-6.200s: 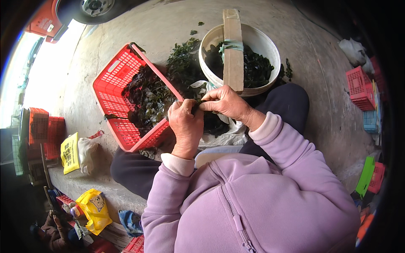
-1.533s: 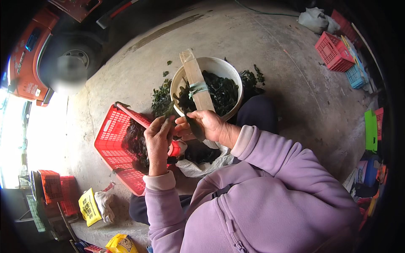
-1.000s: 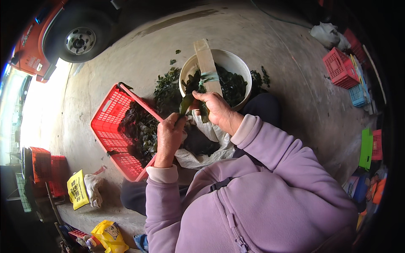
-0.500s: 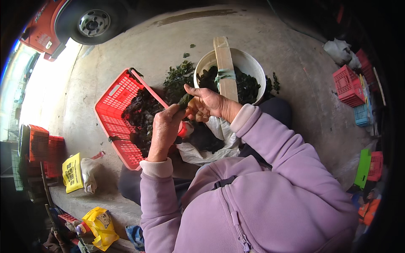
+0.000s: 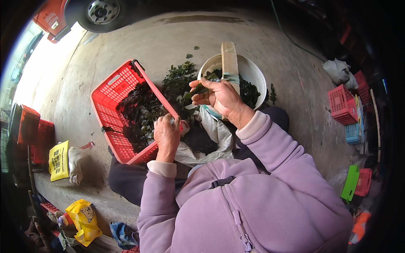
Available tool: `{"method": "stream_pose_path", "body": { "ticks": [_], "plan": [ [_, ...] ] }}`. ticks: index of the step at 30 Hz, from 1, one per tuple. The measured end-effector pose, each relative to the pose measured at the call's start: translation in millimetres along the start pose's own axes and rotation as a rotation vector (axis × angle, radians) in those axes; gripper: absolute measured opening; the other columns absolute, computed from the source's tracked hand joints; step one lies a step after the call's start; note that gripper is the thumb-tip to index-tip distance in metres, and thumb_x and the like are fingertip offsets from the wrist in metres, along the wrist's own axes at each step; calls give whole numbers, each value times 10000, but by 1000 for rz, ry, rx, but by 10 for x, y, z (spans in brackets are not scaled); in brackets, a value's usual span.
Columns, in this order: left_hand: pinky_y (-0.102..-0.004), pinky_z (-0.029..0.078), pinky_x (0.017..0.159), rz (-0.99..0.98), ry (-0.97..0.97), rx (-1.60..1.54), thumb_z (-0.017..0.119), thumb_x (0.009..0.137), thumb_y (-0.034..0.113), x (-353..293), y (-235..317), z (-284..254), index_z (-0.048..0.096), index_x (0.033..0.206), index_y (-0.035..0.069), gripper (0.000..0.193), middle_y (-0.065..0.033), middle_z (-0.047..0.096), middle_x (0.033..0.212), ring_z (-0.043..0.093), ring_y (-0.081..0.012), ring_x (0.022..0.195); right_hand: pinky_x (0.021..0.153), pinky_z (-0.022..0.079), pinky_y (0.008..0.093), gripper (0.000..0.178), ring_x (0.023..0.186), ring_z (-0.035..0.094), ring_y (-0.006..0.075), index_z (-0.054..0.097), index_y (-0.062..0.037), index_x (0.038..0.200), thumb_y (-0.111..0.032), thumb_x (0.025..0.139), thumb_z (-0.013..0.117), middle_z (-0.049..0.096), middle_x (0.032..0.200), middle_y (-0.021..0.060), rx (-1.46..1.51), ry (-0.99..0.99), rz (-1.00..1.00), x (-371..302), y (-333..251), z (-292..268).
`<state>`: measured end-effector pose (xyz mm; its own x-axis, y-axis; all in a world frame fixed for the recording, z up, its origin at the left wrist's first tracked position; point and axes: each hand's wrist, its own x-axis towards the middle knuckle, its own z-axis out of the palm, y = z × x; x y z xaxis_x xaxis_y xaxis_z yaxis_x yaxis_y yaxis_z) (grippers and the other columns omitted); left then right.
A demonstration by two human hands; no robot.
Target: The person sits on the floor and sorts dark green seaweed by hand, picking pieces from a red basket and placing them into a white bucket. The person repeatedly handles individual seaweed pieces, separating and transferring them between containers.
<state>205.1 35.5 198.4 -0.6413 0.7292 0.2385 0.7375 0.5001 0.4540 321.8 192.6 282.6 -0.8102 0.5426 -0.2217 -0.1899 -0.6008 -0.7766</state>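
My right hand point(image 5: 225, 100) pinches a dark green seaweed frond point(image 5: 200, 89) between thumb and fingers, just left of a wooden plank point(image 5: 230, 63). That plank lies across a white bucket point(image 5: 260, 76) holding more dark green seaweed. At the near right rim of a red plastic basket point(image 5: 105, 90), my left hand point(image 5: 167, 137) has its fingers curled downward; whatever they grip is hidden. Dark, wet-looking seaweed point(image 5: 139, 111) fills much of the basket. A loose heap of green seaweed point(image 5: 179, 80) rests on the floor between basket and bucket.
Before me lies a white sack point(image 5: 223, 141). A yellow bag point(image 5: 59, 160) and a larger yellow bag point(image 5: 84, 221) are at the left. Red crates point(image 5: 341, 103) stand at the right. A vehicle wheel point(image 5: 102, 12) is at the far left.
My hands, close together before, have moved apart. The right has risen with a seaweed frond; the left has gone down to the basket's near rim. The view has shifted slightly.
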Motion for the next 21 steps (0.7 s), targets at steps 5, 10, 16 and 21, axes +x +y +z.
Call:
{"method": "stream_pose_path", "body": {
  "ticks": [5, 10, 16, 21],
  "plan": [
    [-312, 456, 815, -564, -757, -1687, 341, 919, 549, -76, 188, -88, 630, 1048, 14, 621, -142, 654, 986, 614, -220, 919, 718, 538, 351, 356, 759, 635, 238, 569, 61, 1030, -264, 942, 451, 608, 920, 144, 24, -53, 123, -96, 99, 78],
    [-313, 446, 813, -572, -501, -1909, 463, 934, 343, 136, 317, -53, 594, 1043, 19, 366, -120, 641, 1018, 599, -202, 920, 722, 538, 356, 366, 781, 636, 233, 575, 75, 1057, -244, 949, 432, 622, 940, 149, -34, -84, 107, -275, 285, -53],
    [-273, 454, 676, -611, -246, -1938, 542, 912, 170, 166, 378, -32, 590, 939, 22, 158, -110, 649, 940, 590, -154, 756, 599, 538, 304, 228, 640, 596, 166, 602, 35, 986, -170, 889, 586, 610, 793, 69, 58, 267, 84, -271, 431, -325],
    [-232, 375, 487, -659, -534, -1698, 583, 878, 151, 153, 415, -39, 592, 895, 19, 133, -15, 540, 687, 453, -88, 536, 504, 475, 238, 182, 569, 547, 93, 620, 10, 943, -161, 883, 597, 594, 749, 41, 35, 254, 64, -311, 412, -347]
  ]
}}
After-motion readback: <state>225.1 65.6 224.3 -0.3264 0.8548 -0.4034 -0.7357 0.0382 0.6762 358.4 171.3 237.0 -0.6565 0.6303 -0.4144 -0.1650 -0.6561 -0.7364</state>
